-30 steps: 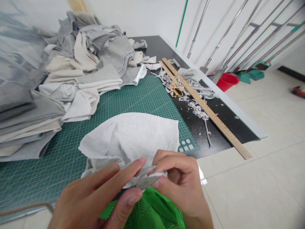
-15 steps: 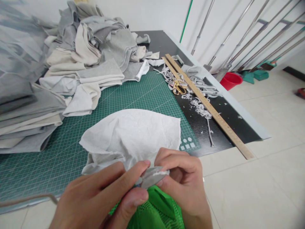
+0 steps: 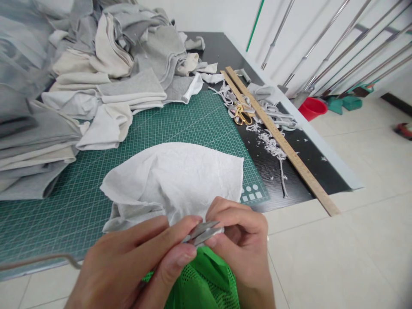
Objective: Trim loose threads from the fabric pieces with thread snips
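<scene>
Both hands (image 3: 193, 253) on unlabelled white cloth (image 3: 180, 180)

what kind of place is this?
Probably a small sewing or fabric-cutting workshop: a green gridded cutting mat on a black table, heaps of grey and cream cloth pieces, plus a long wooden ruler and gold-handled scissors among trimmings.
</scene>
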Tool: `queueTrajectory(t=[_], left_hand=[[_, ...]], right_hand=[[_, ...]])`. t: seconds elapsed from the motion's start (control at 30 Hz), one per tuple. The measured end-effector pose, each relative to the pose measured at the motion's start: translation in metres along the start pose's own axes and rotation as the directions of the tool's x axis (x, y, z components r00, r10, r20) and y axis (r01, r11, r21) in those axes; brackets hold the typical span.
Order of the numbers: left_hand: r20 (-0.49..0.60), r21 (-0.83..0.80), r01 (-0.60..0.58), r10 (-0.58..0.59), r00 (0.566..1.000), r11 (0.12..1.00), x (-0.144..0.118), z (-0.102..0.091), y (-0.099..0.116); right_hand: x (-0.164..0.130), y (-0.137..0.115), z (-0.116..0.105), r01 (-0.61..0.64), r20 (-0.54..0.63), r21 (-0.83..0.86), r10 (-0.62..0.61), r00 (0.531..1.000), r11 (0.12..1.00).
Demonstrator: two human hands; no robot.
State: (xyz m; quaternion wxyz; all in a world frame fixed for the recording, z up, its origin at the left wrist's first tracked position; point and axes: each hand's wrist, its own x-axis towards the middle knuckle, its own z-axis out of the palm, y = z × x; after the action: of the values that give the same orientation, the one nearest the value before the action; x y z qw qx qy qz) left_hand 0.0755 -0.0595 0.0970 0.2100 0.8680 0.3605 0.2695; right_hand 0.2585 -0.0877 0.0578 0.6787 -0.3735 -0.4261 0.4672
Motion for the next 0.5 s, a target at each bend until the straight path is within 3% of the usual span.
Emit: queueTrajectory(t=[0.37,0.5], left_hand=[[-0.026,-0.071,0.102,-0.104,0.994,0.992,0.012,0.006,0.002],[0.021,-0.086,0.127,-0.125,0.992,0.988,0.014,0.004,-0.006]], right_hand=[[-0.002,0.012,-0.003,-0.039,-0.085,0.031,0.042,0.996,0.999],[-0.001,0.013,-0.008,-0.019,-0.085,-0.011,0.018,0.996,1.000]])
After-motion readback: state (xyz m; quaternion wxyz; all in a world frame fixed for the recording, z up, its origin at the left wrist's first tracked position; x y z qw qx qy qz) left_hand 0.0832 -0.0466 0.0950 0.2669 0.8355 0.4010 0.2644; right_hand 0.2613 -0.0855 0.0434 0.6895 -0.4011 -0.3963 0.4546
